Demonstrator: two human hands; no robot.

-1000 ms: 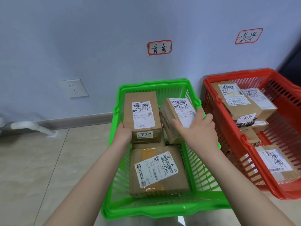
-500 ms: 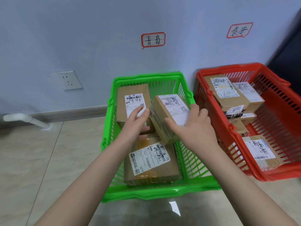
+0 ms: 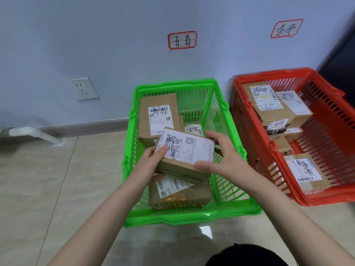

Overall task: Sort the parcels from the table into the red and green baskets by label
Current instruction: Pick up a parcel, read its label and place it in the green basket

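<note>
A cardboard parcel (image 3: 184, 157) with a white handwritten label is held tilted over the middle of the green basket (image 3: 172, 217). My left hand (image 3: 151, 164) grips its left end, thumb on the label. My right hand (image 3: 224, 156) grips its right end, fingers over the far edge. Beneath it in the green basket lie a tall parcel (image 3: 157, 114) at the back left, a small parcel (image 3: 193, 129) behind, and a flat parcel (image 3: 180, 194) at the front. The red basket (image 3: 326, 200) on the right holds several labelled parcels (image 3: 267, 104).
Both baskets stand on the tiled floor against a blue wall. A red-framed sign (image 3: 182, 40) hangs above the green basket, another sign (image 3: 287, 28) above the red one. A wall socket (image 3: 84, 88) and a white pipe (image 3: 34, 134) are at the left.
My left hand left the tall back parcel and took the left end of the tilted parcel. Both hands have turned that parcel and brought it nearer, over the flat front parcel.
</note>
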